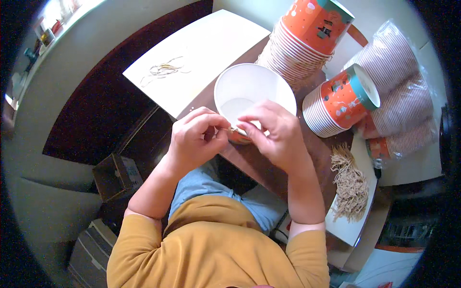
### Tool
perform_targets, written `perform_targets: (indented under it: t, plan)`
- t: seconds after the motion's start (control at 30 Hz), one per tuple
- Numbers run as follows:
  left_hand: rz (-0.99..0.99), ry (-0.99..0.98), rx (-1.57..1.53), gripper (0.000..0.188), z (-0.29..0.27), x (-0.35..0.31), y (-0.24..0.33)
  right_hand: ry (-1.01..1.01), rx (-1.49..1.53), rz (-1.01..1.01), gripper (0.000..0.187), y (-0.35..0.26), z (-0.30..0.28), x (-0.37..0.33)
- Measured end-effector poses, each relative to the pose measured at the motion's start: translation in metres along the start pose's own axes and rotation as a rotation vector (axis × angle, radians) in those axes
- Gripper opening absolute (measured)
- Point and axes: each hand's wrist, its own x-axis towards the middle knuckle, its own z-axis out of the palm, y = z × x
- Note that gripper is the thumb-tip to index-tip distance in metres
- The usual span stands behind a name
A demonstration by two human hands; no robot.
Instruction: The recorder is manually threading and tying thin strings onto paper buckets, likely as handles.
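An orange paper cup [247, 91] with a white inside lies tilted toward me at the near edge of the brown table [259, 163]. My left hand [197, 137] and my right hand [271, 129] meet at the cup's near rim. Both pinch a thin tan string [229, 128] stretched between the fingertips against the cup's rim. The cup's lower side is hidden behind my fingers.
Two stacks of orange paper cups [300, 41] [338, 103] lie on their sides behind and to the right. Bagged cup stacks [403, 96] sit at far right. A pile of tan strings [350, 185] rests on a white sheet; loose strings [163, 69] lie on a white board at left. Cardboard boxes [115, 175] stand on the floor.
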Motion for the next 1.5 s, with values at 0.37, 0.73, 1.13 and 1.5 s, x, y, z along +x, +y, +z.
perform_targets:
  t: [0.37,0.73,1.13,1.5]
  plan:
    - [-0.347,-0.016,-0.012,0.012,-0.005,-0.003,0.017,0.187,-0.389,-0.304,0.025,-0.012,0.028,-0.014]
    - [-0.435,0.031,-0.33,0.008,0.002,-0.006,0.011,0.082,0.109,0.145,0.009,-0.005,0.019,-0.011]
    - [-0.013,0.038,-0.03,0.017,0.002,-0.006,0.013,-0.028,0.2,0.247,0.011,-0.009,0.008,-0.002]
    - [-0.165,0.052,-0.098,0.01,-0.005,-0.016,0.007,-0.032,-0.241,-0.04,0.023,-0.003,0.022,-0.009]
